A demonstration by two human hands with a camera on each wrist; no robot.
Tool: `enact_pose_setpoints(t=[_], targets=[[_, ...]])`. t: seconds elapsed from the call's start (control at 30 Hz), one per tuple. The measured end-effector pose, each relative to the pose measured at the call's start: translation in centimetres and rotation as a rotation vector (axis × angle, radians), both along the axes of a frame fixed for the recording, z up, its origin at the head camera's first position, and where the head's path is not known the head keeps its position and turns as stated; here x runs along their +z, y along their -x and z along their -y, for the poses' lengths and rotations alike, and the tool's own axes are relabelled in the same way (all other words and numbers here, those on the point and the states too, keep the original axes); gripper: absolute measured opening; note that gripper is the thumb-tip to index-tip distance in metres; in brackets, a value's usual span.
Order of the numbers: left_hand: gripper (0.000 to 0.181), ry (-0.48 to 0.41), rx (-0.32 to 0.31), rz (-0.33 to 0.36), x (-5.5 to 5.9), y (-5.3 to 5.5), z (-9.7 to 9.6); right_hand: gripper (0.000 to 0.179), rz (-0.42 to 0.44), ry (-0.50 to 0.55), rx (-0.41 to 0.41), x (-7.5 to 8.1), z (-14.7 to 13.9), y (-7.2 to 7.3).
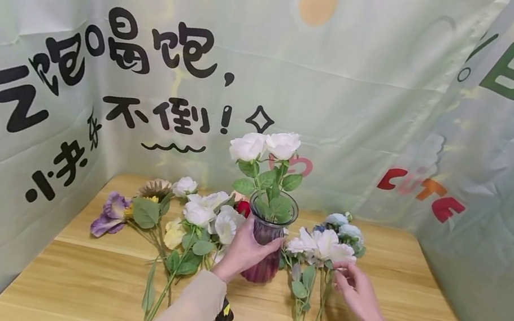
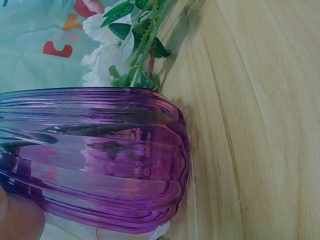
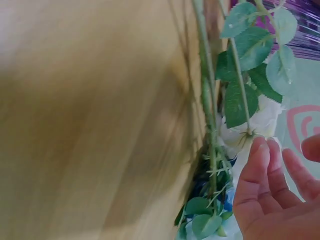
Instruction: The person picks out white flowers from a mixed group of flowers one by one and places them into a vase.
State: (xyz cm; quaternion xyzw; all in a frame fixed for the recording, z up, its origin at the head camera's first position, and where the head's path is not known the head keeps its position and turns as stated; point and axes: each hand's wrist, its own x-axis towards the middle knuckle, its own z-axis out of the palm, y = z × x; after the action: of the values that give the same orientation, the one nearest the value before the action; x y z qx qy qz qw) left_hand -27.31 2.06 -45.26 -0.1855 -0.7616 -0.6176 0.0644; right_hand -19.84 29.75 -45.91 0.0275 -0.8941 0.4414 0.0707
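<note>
Clasped in the curled left hand (image 1: 249, 248), the purple vase (image 1: 261, 267) is held upright mid-table (image 1: 415, 286).
Probably glass, it may be stiff, slick and breakable, best gripped round its body; two light roses (image 1: 247, 147) are carried in it. The right hand (image 1: 359, 299), loosely bent, thumb apart, is held by the white flowers (image 1: 324, 247); contact cannot be told.

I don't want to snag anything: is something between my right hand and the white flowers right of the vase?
Nothing visible: in the head view, your right hand is close beside the white flowers, at their lower right edge.
</note>
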Motion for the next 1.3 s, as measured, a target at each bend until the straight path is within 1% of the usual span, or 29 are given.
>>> enact_pose_setpoints(t=[0.13,0.2,0.33,0.43,0.57,0.73,0.93,1.1,1.3], targets=[[0.08,-0.007,-0.012,-0.01,0.0,0.0,0.0,0.028,0.043,-0.053,0.032,-0.4,-0.7,-0.5],[0.079,-0.01,-0.017,-0.009,0.0,0.0,0.0,0.031,0.078,-0.092,0.065,-0.5,-1.0,-0.7],[0.08,-0.003,-0.005,-0.005,0.0,0.0,0.0,0.039,0.155,-0.158,0.147,-0.6,-1.2,-0.9],[0.08,0.005,0.006,-0.007,0.0,0.1,0.1,0.043,0.177,-0.18,0.214,-0.6,-1.2,-1.0],[0.08,0.008,0.004,-0.005,0.0,0.1,0.1,0.044,0.186,-0.18,0.262,-0.7,-1.1,-1.0],[0.079,-0.004,-0.009,-0.007,0.0,0.0,0.1,0.044,0.225,-0.153,0.264,-1.2,-1.0,-0.7],[0.078,-0.006,-0.011,-0.004,0.0,-0.1,0.0,0.04,0.256,-0.134,0.246,-1.6,-0.9,-0.3],[0.077,-0.013,-0.009,-0.004,0.0,0.0,0.0,0.037,0.247,-0.131,0.244,-1.8,-0.9,0.0],[0.079,-0.004,-0.005,-0.003,0.0,0.0,0.0,0.029,0.221,-0.118,0.243,-2.1,-1.0,0.0]])
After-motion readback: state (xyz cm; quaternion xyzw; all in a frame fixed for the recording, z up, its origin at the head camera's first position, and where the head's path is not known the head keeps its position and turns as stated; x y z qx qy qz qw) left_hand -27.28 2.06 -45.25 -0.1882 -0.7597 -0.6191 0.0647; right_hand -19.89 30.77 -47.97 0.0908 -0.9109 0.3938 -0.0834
